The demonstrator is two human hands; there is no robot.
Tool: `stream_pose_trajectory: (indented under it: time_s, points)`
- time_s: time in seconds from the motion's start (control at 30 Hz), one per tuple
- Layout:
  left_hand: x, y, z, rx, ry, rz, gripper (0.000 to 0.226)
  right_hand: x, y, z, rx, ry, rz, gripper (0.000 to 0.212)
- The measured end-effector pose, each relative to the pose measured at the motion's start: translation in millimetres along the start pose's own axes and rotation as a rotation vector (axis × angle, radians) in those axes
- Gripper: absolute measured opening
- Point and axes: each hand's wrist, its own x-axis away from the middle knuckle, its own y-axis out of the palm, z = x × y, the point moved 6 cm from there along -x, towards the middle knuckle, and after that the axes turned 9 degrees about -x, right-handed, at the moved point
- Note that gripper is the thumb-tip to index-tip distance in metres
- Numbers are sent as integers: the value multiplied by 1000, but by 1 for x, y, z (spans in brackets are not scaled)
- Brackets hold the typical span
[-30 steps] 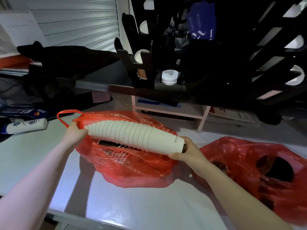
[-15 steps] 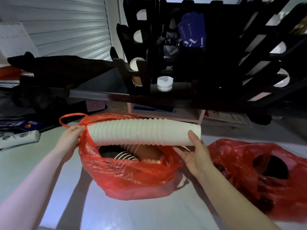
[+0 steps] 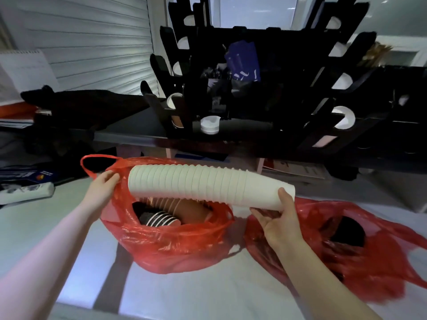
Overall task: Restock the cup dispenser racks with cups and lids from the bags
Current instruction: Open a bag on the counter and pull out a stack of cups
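Over the counter (image 3: 208,292), a stack of white cups (image 3: 196,185) above an open red bag (image 3: 166,245).
Right hand (image 3: 277,224) grips the stack's near end; left hand (image 3: 102,189) pinches the bag's rim.

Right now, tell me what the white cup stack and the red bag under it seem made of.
The white cup stack: probably paper, matte; the nested rolled rims show no shine. The red bag: thin plastic film, glossy and translucent; it crinkles and catches highlights.

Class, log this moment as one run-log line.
left hand: holds red bag rim | right hand: holds white cup stack over bag | rack: stack not yet in
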Motion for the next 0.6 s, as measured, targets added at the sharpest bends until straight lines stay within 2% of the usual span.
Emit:
stream_pose_trajectory:
  time_s: [0.13,0.2,0.27,0.37,0.47,0.6]
  points:
    - [27,-10,23,-309,126,222,32,5,-11,-25,-80,-10,41,34]
    - [44,-9,37,-325,200,298,25,8,-14,-36,-106,-14,43,38]
    - [60,1,56,-179,261,245,22,13,-15,-47,-100,-22,26,43]
    - [83,24,84,137,267,85,30,24,-16,-61,-74,-24,-10,38]
    - [102,41,102,131,318,57,44,37,-21,-79,-69,-40,-39,35]
    - [128,56,131,299,378,16,52,54,-24,-121,23,-154,-120,31]
